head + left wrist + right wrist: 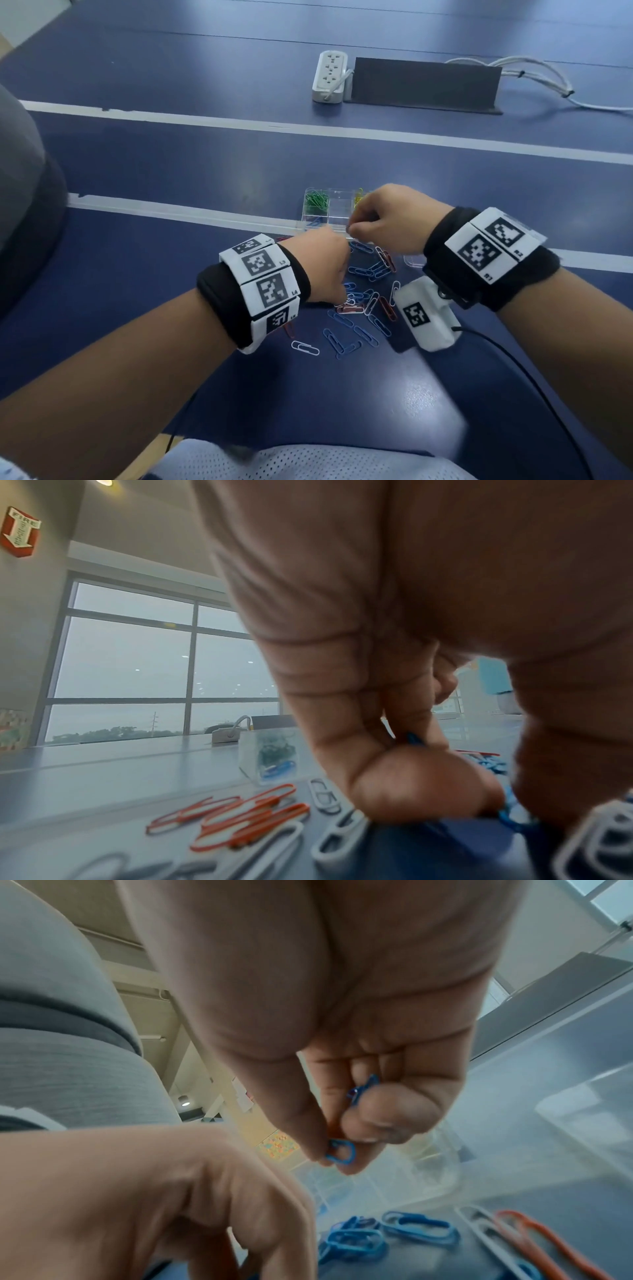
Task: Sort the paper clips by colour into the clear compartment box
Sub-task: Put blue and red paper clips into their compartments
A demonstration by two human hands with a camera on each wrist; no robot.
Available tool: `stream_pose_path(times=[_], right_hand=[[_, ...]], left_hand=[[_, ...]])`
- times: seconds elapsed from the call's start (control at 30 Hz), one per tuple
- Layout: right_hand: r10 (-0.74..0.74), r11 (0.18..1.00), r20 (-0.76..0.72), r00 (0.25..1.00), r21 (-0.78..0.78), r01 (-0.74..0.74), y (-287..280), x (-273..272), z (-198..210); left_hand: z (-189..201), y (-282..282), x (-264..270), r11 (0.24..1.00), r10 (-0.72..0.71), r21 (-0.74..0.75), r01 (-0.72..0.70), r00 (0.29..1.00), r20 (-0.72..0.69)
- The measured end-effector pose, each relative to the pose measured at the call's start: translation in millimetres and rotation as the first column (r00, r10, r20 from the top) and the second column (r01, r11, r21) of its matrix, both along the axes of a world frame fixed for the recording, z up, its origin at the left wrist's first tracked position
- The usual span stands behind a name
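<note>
the blue table is carrying the clear compartment box, green clips sitting inside. the left hand is pinching blue clips over the loose pile; the right hand is pinching a blue clip beside the box.

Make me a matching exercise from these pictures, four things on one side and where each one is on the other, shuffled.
Things:
1. green clips
2. yellow clips
3. blue clip
4. power strip

Places:
A. pinched in the right hand
B. far left compartment of the clear box
C. far across the table, beside a dark panel
D. far right compartment

Pairs: 1-B, 2-D, 3-A, 4-C
</note>
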State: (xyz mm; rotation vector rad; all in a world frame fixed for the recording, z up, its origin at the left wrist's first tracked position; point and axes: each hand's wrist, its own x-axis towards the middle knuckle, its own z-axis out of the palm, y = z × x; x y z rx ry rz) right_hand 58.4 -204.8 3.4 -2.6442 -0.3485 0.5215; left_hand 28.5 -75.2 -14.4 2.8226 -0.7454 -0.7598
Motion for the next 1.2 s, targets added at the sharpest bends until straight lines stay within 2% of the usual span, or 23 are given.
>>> stream_pose_path(times=[0.13, 0.23, 0.43, 0.67, 0.8, 0.93, 1.07, 1.2], right_hand=[[-0.033, 0.999, 0.018, 0.999, 0.042, 0.032, 17, 16, 7], [-0.021, 1.000, 0.033, 0.999, -0.001, 0.021, 35, 26, 12], [0.030, 0.994, 0.092, 0.995, -0.103, -0.020, 57, 33, 14], [0.020, 1.000, 0.108, 0.994, -0.006, -0.019, 47, 28, 17], [0.027, 0.999, 0.123, 0.992, 0.023, -0.030, 32, 22, 20], [0.011, 1.000, 0.140, 0.990, 0.009, -0.012, 12, 13, 22], [-0.016, 1.000, 0.120, 0.993, 0.015, 0.015, -5, 6, 19], [-0.045, 0.999, 0.088, 0.995, 0.031, 0.043, -15, 0, 16]], left_hand=[[-2, -2, 1, 0.997, -0.046, 0.061, 0.045, 0.999, 0.017], [-3, -3, 0, 0.990, -0.103, 0.098, 0.099, 0.994, 0.033], [-1, 2, 1, 0.994, -0.082, 0.071, 0.078, 0.995, 0.061], [3, -4, 0, 0.984, -0.150, 0.115, 0.135, 0.980, 0.130], [2, -6, -1, 0.977, -0.177, 0.142, 0.160, 0.977, 0.117], [3, -10, 0, 0.987, -0.104, 0.133, 0.096, 0.993, 0.053], [1, -8, 1, 0.998, -0.046, 0.041, 0.045, 0.999, 0.014], [8, 5, 12, 0.994, 0.088, -0.065, -0.086, 0.996, 0.033]])
